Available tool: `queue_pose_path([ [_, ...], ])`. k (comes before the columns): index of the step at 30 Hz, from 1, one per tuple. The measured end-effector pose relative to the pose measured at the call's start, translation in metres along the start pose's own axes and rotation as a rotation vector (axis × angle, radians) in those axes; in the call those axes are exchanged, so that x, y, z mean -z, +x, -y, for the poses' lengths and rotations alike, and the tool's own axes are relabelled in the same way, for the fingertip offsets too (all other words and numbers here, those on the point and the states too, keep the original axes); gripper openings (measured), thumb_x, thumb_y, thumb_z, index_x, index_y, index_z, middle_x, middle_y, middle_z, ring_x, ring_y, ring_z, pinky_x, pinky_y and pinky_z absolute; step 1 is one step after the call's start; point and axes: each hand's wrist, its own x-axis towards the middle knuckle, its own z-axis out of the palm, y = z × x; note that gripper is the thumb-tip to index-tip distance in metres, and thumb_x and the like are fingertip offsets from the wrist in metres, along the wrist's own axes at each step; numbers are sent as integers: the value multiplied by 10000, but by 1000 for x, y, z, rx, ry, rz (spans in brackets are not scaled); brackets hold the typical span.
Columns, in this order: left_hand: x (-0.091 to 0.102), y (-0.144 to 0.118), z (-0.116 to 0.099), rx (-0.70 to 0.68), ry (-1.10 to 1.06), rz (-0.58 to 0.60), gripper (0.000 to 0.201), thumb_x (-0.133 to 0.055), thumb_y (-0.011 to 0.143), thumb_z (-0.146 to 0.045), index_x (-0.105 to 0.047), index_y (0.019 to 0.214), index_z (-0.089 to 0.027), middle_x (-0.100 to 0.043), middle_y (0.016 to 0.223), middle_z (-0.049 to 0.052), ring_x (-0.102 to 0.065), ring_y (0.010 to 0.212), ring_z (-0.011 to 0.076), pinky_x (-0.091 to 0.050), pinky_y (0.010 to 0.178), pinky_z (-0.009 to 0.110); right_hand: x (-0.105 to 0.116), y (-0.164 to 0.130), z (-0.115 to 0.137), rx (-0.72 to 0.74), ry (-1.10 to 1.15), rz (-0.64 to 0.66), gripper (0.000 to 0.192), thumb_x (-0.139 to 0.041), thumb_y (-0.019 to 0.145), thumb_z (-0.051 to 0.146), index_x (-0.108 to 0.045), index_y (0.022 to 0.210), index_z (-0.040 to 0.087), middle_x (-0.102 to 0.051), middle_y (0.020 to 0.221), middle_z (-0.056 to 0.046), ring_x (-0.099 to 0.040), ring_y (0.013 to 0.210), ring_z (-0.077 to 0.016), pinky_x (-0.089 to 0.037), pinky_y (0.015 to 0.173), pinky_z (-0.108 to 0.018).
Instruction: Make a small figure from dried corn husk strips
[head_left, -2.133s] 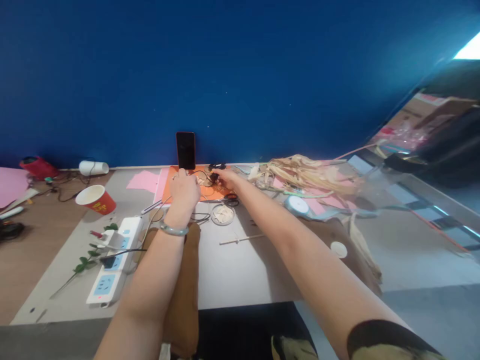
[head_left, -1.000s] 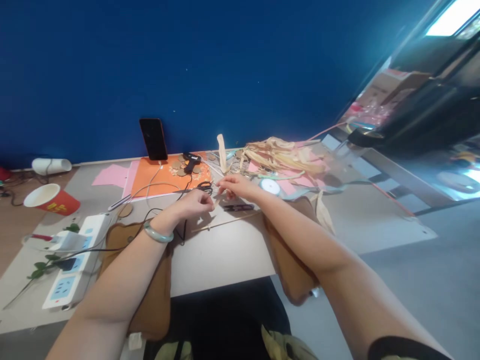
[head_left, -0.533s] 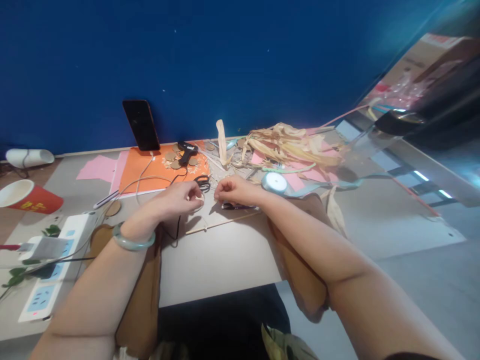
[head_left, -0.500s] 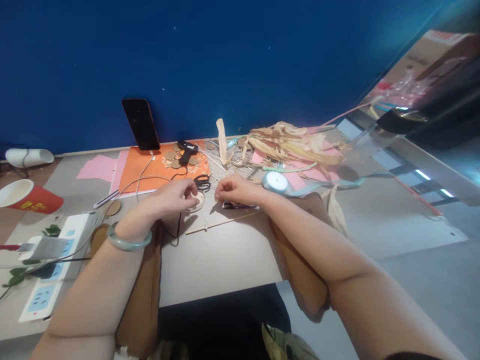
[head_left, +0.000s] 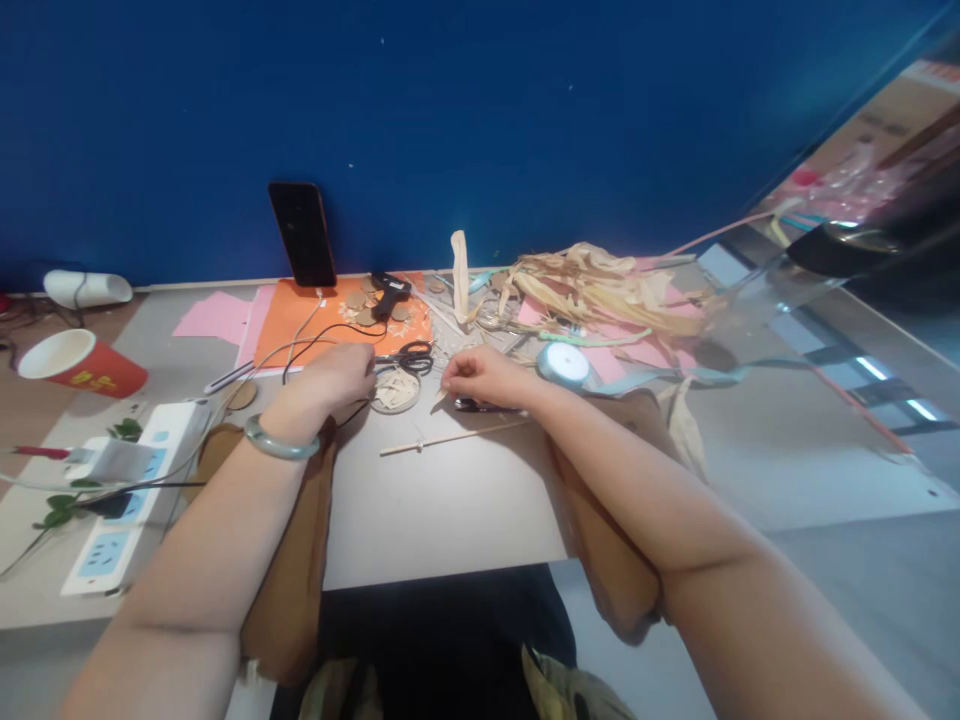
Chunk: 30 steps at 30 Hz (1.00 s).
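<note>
My right hand [head_left: 480, 378] pinches a small pale pointed piece [head_left: 439, 397], which looks like a cut bit of dried husk. My left hand [head_left: 343, 376] is beside a shallow round dish [head_left: 416, 402] of pale cut pieces [head_left: 394, 387]. Its fingers are curled down and the tips are hidden, so what they hold cannot be made out. Behind the dish lie black-handled scissors [head_left: 416, 357]. A thin wooden stick [head_left: 442, 438] with a small knot of thread lies in front of the hands. Under my right hand a dark object [head_left: 469, 405] is partly covered.
Dried husks [head_left: 600, 290] are heaped on pink paper, near a light-blue ribbon spool [head_left: 564, 364]. A black glue gun [head_left: 391, 296] rests on orange paper [head_left: 281, 335]. A phone [head_left: 304, 235] leans on the blue wall. At left are a red paper cup [head_left: 105, 368] and power strip [head_left: 112, 545].
My left hand has drawn back leftward from the dish, uncovering the pale pieces in it. My right hand stays pinched, and its pale piece now shows more clearly. The view has shifted slightly.
</note>
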Motion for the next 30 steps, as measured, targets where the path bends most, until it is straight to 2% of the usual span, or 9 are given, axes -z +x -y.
queue_pose_path([
  [4,-6,5,-5,17,-14,23,241,-472,746,-220,-632,912,-149,-679,875,117,-616,761,214,-411,617,276,-1,0,2,-20,12,-12,90,-581,759,215,-605,738,131,-631,603,27,-413,387,-32,-317,394,-169],
  [7,-7,5,-5,-24,-24,3,242,-472,744,-224,-639,906,-157,-679,879,111,-610,757,209,-413,624,274,-1,0,3,-18,19,-25,85,-579,751,210,-603,723,133,-624,599,27,-420,400,-35,-323,404,-168],
  [11,-5,3,-4,-78,-66,29,194,-485,736,-259,-650,808,-186,-675,785,69,-594,688,195,-404,594,274,-1,-1,3,-20,25,-33,86,-576,743,212,-603,712,137,-610,584,30,-425,415,-42,-332,428,-175],
  [14,-6,5,-4,-3,-101,-85,201,-474,739,-226,-659,806,-187,-679,796,75,-601,716,204,-419,624,282,-2,1,2,-19,36,-40,86,-576,740,215,-603,716,137,-604,576,31,-425,418,-45,-332,434,-177],
  [17,-10,11,-7,17,-132,-226,262,-457,770,-212,-665,928,-200,-689,910,78,-614,812,210,-442,712,288,-3,3,-1,-18,50,-39,80,-576,742,209,-598,714,137,-603,575,29,-425,413,-45,-330,425,-174],
  [21,-16,18,-10,-60,-117,-214,297,-444,792,-216,-677,975,-193,-681,991,90,-611,885,220,-446,775,300,-3,4,-2,-17,56,-62,78,-586,743,210,-595,715,138,-608,582,25,-434,410,-47,-336,415,-174],
  [30,-16,23,-8,-101,-111,-247,247,-456,820,-269,-674,792,-158,-663,889,109,-602,810,216,-434,719,299,-3,2,0,-2,88,-107,70,-590,746,211,-594,712,150,-602,569,25,-425,407,-52,-347,417,-183],
])
